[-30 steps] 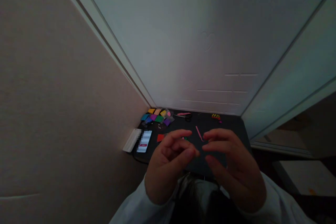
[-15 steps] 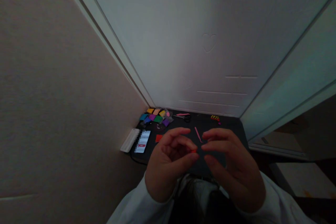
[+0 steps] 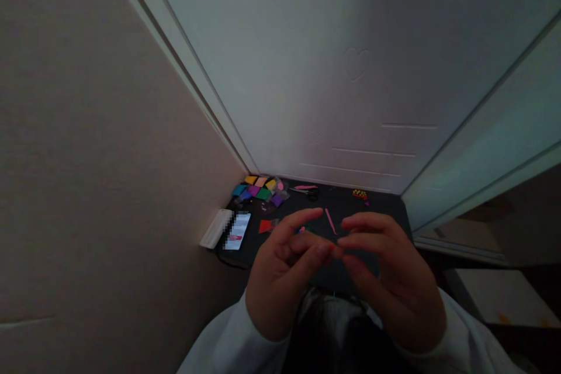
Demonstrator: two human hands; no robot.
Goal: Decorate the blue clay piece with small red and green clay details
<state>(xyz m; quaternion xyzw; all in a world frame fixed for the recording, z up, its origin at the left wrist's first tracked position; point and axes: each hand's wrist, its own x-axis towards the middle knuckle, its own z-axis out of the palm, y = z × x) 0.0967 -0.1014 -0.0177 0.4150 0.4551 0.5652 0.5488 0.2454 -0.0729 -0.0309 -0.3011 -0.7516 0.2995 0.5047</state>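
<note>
My left hand (image 3: 283,277) is closed in a pinch, thumb against finger, with a small red piece of clay (image 3: 332,247) partly showing at the fingertips. Close by on the right, my right hand (image 3: 394,280) has its fingers curved and apart. Its thumb and fingertips come up to the left fingertips; whether they touch the clay I cannot tell. Beyond the hands a pink tool (image 3: 330,221) lies on the dark table. A red packet (image 3: 265,226) lies left of it, and a small pink and green item (image 3: 303,229) is partly hidden behind my left hand.
Several coloured packets (image 3: 263,193) are heaped at the table's back left. Scissors (image 3: 307,191) lie at the back, a yellow-dotted piece (image 3: 359,193) to their right. A phone (image 3: 237,232) and a white case (image 3: 217,228) line the left edge. A wall panel (image 3: 324,99) rises behind.
The fingertips of my two hands have come closer together. My left thumb and finger have shifted on the red clay, which shows less clearly. The view has tilted slightly.
</note>
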